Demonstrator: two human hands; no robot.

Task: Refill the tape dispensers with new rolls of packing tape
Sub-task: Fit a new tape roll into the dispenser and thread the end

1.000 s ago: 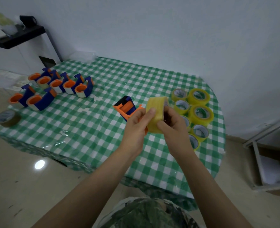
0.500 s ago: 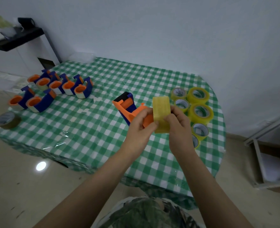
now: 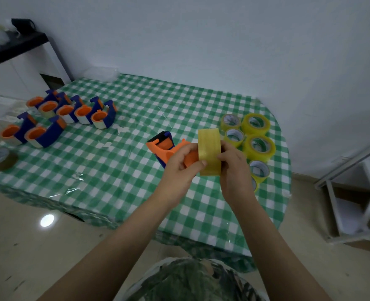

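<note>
So since a second ago, the yellow see-through roll of packing tape (image 3: 209, 152) has swung edge-on to us and slid left, right up against the orange-and-blue plastic tape dispenser (image 3: 164, 146), which has come up closer to us too.

Right now we're holding both above the desk (image 3: 114, 170), the one with the green-and-white checked cloth. Our left hand (image 3: 179, 168) is wrapping its fingers round the orange part of the dispenser, with the thumb tip touching the near edge of the roll. Our right hand (image 3: 234, 168) is curling round the roll from the right side, fingers over its rim. The roll is standing upright between the two hands, its left face meeting the dispenser's orange hub. We can't tell whether it's actually sitting on the hub.

Just beyond the right hand, the loose yellow rolls (image 3: 259, 147) are lying flat in a cluster near the desk's right edge. Far over on the left, the loaded orange-and-blue dispensers (image 3: 71, 111) are bunching together, and a brownish roll (image 3: 0, 158) is sitting at the left corner.
</note>
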